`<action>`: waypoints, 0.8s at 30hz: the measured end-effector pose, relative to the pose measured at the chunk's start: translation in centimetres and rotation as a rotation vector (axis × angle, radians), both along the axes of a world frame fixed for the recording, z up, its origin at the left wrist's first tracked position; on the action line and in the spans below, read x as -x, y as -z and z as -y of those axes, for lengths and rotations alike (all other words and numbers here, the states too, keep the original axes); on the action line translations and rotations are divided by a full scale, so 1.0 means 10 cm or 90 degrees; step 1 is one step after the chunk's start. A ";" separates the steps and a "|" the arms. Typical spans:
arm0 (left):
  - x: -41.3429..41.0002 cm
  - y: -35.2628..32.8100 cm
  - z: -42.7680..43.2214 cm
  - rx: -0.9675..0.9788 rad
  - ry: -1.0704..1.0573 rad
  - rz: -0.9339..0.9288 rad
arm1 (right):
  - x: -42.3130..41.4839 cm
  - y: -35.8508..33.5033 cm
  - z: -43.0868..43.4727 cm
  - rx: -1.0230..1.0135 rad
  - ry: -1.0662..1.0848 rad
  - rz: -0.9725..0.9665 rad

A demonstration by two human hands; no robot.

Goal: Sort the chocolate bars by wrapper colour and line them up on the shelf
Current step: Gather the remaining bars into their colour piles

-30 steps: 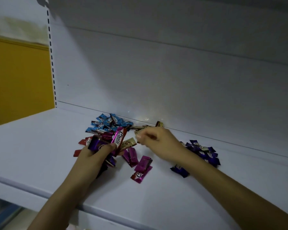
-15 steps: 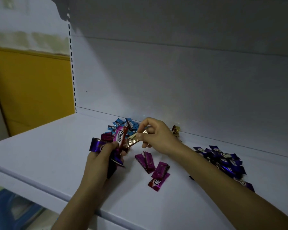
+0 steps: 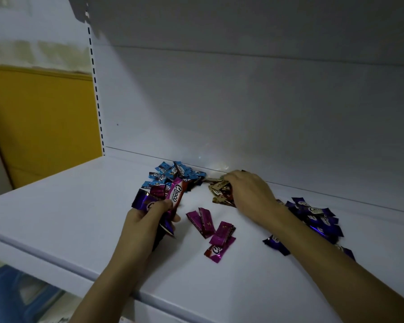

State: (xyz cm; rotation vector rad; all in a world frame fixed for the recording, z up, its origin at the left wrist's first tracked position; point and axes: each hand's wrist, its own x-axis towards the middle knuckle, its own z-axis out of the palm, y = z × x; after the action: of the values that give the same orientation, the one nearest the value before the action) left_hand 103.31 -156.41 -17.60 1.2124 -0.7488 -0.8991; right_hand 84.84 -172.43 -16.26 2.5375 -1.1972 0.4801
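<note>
My left hand (image 3: 147, 215) grips a bunch of bars (image 3: 173, 197): a magenta one marked Choco on top and purple ones under it. Behind it, against the back wall, lies a heap of blue bars (image 3: 175, 173). My right hand (image 3: 247, 194) rests over a small pile of gold bars (image 3: 219, 192) near the wall, with its fingers down among them; whether they hold one is hidden. Several magenta bars (image 3: 210, 227) lie loose in the middle of the white shelf (image 3: 56, 217). A heap of dark purple bars (image 3: 317, 217) lies to the right, partly behind my right forearm.
The shelf's back panel (image 3: 243, 113) rises right behind the heaps. A slotted upright (image 3: 96, 89) marks the left end, with a yellow wall (image 3: 37, 124) beyond. The shelf's front edge (image 3: 56, 259) runs under my forearms, with blue things below at the lower left.
My right hand took the gold bar from the bunch in my left hand and moved right and back to the gold pile by the wall. My left hand kept its bunch.
</note>
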 end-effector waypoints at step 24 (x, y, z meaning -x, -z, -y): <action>-0.01 0.01 -0.01 0.057 0.089 0.043 | -0.23 -0.52 -0.44 -0.577 -0.225 0.464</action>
State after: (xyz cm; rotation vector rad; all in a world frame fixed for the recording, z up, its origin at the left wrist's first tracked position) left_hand 103.36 -156.30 -17.70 1.1262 -0.9283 -0.9317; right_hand 87.17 -168.06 -11.06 3.5451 -1.4032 1.2697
